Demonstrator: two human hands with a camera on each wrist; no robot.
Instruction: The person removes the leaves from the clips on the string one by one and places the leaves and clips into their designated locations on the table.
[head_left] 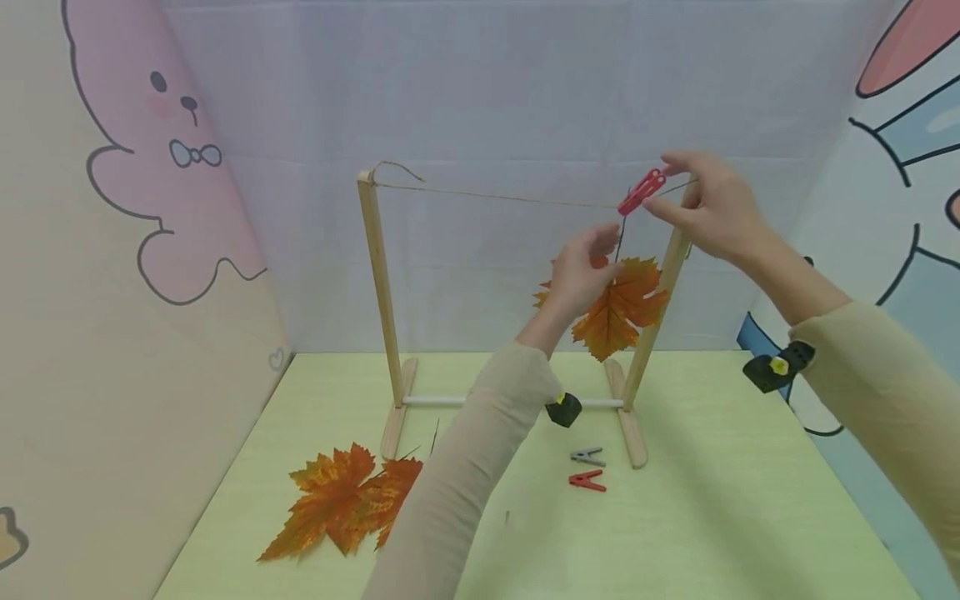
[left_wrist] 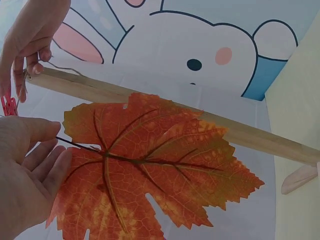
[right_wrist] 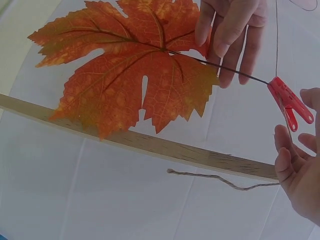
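Note:
A red clothespin [head_left: 642,192] is clipped on the twine [head_left: 495,197] with the dark stem of an orange maple leaf [head_left: 618,308], which hangs below. My right hand [head_left: 716,204] is beside the clothespin, thumb and fingers spread around its handle ends; the right wrist view shows a gap between them and the handles [right_wrist: 295,117]. Next to the stem is my left hand [head_left: 581,271], its fingers loosely extended and not closed round it. In the left wrist view the thumb lies near the stem [left_wrist: 75,143]; whether it touches is unclear.
The twine spans two wooden posts [head_left: 381,292] joined by a white bar [head_left: 435,401]. On the table, a grey clothespin [head_left: 587,457] and a red clothespin [head_left: 587,481] lie in front of the right foot. More maple leaves [head_left: 337,500] lie at left, partly behind my left sleeve.

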